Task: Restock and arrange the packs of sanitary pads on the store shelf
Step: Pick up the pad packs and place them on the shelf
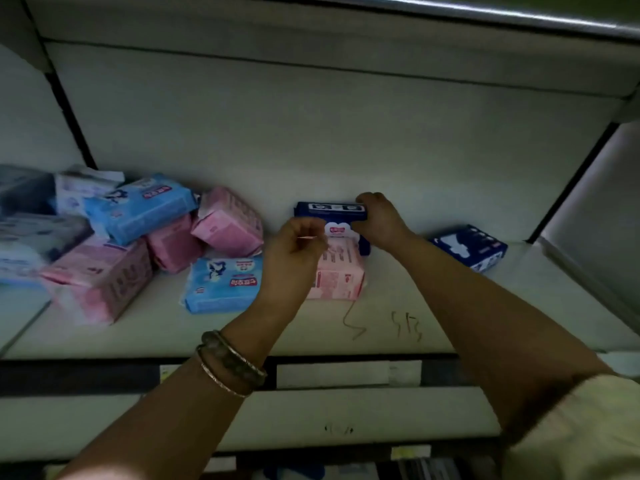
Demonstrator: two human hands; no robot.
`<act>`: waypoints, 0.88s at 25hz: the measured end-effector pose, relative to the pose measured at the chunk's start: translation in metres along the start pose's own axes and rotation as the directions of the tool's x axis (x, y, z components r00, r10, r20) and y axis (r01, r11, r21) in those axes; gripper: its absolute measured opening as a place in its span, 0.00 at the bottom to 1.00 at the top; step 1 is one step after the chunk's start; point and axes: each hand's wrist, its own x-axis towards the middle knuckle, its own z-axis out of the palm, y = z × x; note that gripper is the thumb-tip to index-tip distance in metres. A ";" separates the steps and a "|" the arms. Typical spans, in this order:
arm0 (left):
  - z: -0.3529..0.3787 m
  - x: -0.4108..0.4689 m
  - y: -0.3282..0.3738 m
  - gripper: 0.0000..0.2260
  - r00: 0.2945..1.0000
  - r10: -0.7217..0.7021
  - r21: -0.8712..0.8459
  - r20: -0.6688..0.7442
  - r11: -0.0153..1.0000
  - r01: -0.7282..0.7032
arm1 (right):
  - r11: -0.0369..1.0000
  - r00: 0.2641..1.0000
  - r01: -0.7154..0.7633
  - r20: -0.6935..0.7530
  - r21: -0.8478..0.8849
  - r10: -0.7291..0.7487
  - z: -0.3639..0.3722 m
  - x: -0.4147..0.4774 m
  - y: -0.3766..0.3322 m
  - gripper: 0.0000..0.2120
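Against the far wall of the white metal shelf (pixel 433 299), near its middle, a dark blue plastic-wrapped pack of sanitary pads (pixel 329 211) stood on its long edge. The right hand (pixel 379 220) gripped its right end, fingers curled over the top, seemingly to keep it upright and square to the wall.

Just in front, touching its near face, a pale pink pack (pixel 341 275) lay flat with its print facing up, probably next for the row. The left hand (pixel 294 251) hovered at that pack's left edge with fingers curled. Motion blur hid whether it pinched the wrapper or held nothing, so I could not tell its grip. Two bangles (pixel 230 363) ringed its wrist.

To the right, well apart, a second dark blue pack (pixel 471 247) lay tilted, likely meant to join the first. To the left a light blue pack (pixel 221 285) lay flat on its own. Farther left, a loose heap of pink and light blue packs (pixel 138 216) leaned on one another, judged unsorted. Scribbled pen marks (pixel 407 325) showed on the shelf's near part.
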 end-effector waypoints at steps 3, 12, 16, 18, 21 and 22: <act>0.002 0.005 -0.003 0.12 1.000 -0.015 0.010 -0.021 1.000 0.015 | 0.990 0.990 0.022 0.139 -0.140 -0.002 0.013 0.027 0.002 0.29; -0.022 -0.005 -0.024 0.12 0.992 -0.082 0.074 -0.093 0.993 0.089 | 0.949 0.988 0.060 0.156 -0.309 -0.012 0.013 0.023 0.011 0.32; -0.027 -0.008 -0.012 0.13 0.998 -0.034 0.051 -0.050 0.998 0.037 | 0.991 0.999 -0.033 0.030 -0.133 0.038 -0.031 0.009 0.003 0.29; -0.027 -0.010 -0.005 0.11 1.000 -0.027 0.013 -0.013 1.000 0.027 | 0.999 0.999 -0.048 -0.008 0.005 0.048 -0.062 -0.003 -0.013 0.29; -0.025 -0.014 0.005 0.12 0.999 -0.047 -0.026 0.016 0.999 0.048 | 0.941 0.997 -0.076 0.053 0.329 0.062 -0.103 -0.041 -0.048 0.22; -0.026 -0.015 0.008 0.15 0.998 -0.051 -0.051 0.022 0.997 0.052 | 0.925 0.994 -0.083 0.095 0.372 0.051 -0.114 -0.056 -0.058 0.20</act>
